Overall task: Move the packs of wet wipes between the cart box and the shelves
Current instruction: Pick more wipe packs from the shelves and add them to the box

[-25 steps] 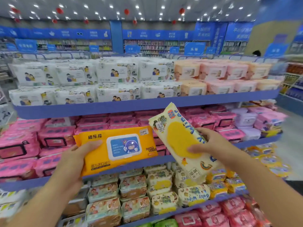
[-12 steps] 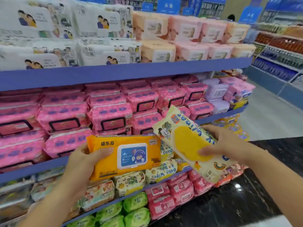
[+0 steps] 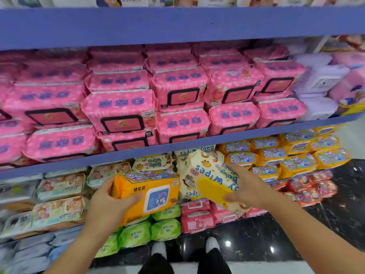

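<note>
Now both packs have come down from the level of the pink packs (image 3: 118, 109) to the row beneath that blue shelf edge (image 3: 59, 165), and your view has tipped down with them. Your left hand (image 3: 106, 206) grips the orange pack (image 3: 150, 192) by its end, thumb across the front. Your right hand (image 3: 250, 186) clasps the cream Baby Wipes pack (image 3: 209, 175), which sits just beside the matching cream packs (image 3: 152, 162). It looks nearly placed. The orange pack's own row (image 3: 296, 155) lies off to your right, probably its destination.
</note>
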Tool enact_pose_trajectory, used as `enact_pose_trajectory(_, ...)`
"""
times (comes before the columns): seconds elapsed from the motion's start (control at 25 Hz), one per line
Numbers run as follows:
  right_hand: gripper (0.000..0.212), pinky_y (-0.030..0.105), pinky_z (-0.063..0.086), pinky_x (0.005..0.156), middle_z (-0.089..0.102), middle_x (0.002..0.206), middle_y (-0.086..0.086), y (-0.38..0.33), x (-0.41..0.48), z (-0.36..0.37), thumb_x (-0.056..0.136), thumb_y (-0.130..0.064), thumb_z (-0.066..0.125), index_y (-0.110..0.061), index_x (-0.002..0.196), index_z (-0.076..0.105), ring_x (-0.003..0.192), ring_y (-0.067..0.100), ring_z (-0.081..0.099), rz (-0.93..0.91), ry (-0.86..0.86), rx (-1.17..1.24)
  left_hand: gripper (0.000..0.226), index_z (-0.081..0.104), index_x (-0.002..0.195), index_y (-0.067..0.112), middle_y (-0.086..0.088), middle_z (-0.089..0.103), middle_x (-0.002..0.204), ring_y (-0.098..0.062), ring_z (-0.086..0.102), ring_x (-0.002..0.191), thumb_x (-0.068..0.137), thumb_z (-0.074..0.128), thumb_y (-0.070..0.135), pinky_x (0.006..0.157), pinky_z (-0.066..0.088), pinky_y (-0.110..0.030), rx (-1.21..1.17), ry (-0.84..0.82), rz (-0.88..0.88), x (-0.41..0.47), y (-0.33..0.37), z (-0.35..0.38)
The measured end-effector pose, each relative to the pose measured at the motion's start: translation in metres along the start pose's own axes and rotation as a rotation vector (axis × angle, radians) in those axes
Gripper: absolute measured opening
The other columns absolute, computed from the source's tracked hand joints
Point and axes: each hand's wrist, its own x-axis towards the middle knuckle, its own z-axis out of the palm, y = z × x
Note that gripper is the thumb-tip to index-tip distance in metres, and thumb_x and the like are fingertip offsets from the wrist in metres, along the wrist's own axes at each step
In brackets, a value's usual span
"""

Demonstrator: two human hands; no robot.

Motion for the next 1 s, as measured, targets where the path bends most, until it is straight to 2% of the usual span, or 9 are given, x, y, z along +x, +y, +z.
enact_pose_trajectory(0.08, 0.106, 0.039, 0.054, 0.093, 0.050, 0.144, -0.004, 0.020, 0.026, 0.001, 0.069, -0.040, 0.088, -0.033, 0.155, 0.025, 0.116, 0.022, 0.061, -0.055, 0.000, -0.177, 0.048, 0.067, 0.106, 0.030, 0.010, 0.078, 0.085, -0.021, 0.077, 0.079, 0.068, 0.094, 0.018, 0.067, 0.060, -0.040, 0.019, 0.084, -0.050, -0.007, -0.008, 0.012)
enact_pose_trajectory(0.2, 0.105, 0.034, 0.039, 0.106, 0.044, 0.152, -0.003, 0.051, 0.066, 0.008, 0.073, -0.051, 0.080, -0.028, 0.157, 0.022, 0.133, 0.021, 0.047, -0.189, 0.008, -0.510, 0.077, 0.061, 0.123, 0.025, 0.002, 0.075, 0.108, -0.028, 0.074, 0.094, 0.057, 0.098, 0.040, 0.085, 0.060, -0.052, 0.004, 0.223, -0.147, -0.025, -0.011, 0.027)
enact_pose_trajectory(0.32, 0.099, 0.039, 0.034, 0.113, 0.042, 0.152, 0.000, 0.079, 0.115, 0.027, 0.078, -0.048, 0.074, -0.028, 0.157, 0.017, 0.136, 0.023, 0.043, -0.302, -0.077, -0.695, 0.059, 0.066, 0.112, 0.028, -0.001, 0.075, 0.106, -0.031, 0.073, 0.091, 0.062, 0.097, 0.028, 0.086, 0.058, -0.054, -0.040, 0.321, -0.149, -0.033, -0.015, 0.042)
enact_pose_trajectory(0.44, 0.093, 0.042, 0.026, 0.119, 0.036, 0.155, 0.006, 0.091, 0.163, 0.050, 0.085, -0.037, 0.069, -0.024, 0.158, 0.013, 0.142, 0.027, 0.035, -0.400, -0.112, -0.839, 0.040, 0.067, 0.098, 0.029, -0.001, 0.075, 0.098, -0.034, 0.070, 0.088, 0.072, 0.090, 0.009, 0.078, 0.055, -0.045, -0.086, 0.347, -0.151, -0.036, -0.023, 0.055)
enact_pose_trajectory(0.6, 0.087, 0.048, 0.018, 0.123, 0.025, 0.155, 0.016, 0.114, 0.191, 0.085, 0.088, -0.018, 0.064, -0.015, 0.157, 0.011, 0.145, 0.036, 0.028, -0.440, -0.007, -0.984, 0.042, 0.069, 0.097, 0.029, 0.010, 0.078, 0.075, -0.029, 0.070, 0.085, 0.073, 0.084, -0.001, 0.072, 0.053, -0.037, -0.118, 0.406, -0.166, -0.036, -0.025, 0.071)
enact_pose_trajectory(0.72, 0.090, 0.048, 0.017, 0.123, 0.035, 0.150, 0.015, 0.131, 0.190, 0.103, 0.083, -0.015, 0.068, -0.012, 0.156, 0.016, 0.142, 0.036, 0.032, -0.447, 0.121, -0.967, 0.043, 0.069, 0.095, 0.030, 0.017, 0.076, 0.069, -0.028, 0.070, 0.084, 0.072, 0.085, -0.002, 0.070, 0.053, -0.036, -0.133, 0.381, -0.160, -0.034, -0.021, 0.076)
enact_pose_trajectory(0.84, 0.081, 0.044, 0.010, 0.125, 0.026, 0.158, 0.011, 0.124, 0.188, 0.097, 0.096, -0.029, 0.058, -0.014, 0.159, 0.009, 0.149, 0.031, 0.021, -0.422, 0.061, -0.891, 0.047, 0.070, 0.093, 0.031, 0.012, 0.078, 0.077, -0.033, 0.072, 0.086, 0.061, 0.093, 0.004, 0.076, 0.057, -0.045, -0.139, 0.359, -0.132, -0.034, -0.019, 0.079)
enact_pose_trajectory(0.92, 0.075, 0.040, 0.016, 0.125, 0.026, 0.159, 0.008, 0.110, 0.174, 0.091, 0.099, -0.044, 0.053, -0.015, 0.158, 0.015, 0.150, 0.028, 0.021, -0.372, 0.041, -0.686, 0.041, 0.070, 0.095, 0.028, 0.010, 0.079, 0.076, -0.037, 0.072, 0.088, 0.069, 0.087, 0.002, 0.075, 0.056, -0.044, -0.188, 0.351, -0.128, -0.036, -0.012, 0.076)
enact_pose_trajectory(1.0, 0.073, 0.040, 0.026, 0.122, 0.028, 0.161, 0.005, 0.095, 0.149, 0.082, 0.100, -0.049, 0.050, -0.014, 0.157, 0.022, 0.150, 0.025, 0.023, -0.276, 0.087, -0.262, 0.038, 0.069, 0.098, 0.026, 0.009, 0.079, 0.075, -0.038, 0.073, 0.087, 0.070, 0.088, 0.008, 0.070, 0.057, -0.042, -0.258, 0.322, -0.120, -0.037, -0.001, 0.074)
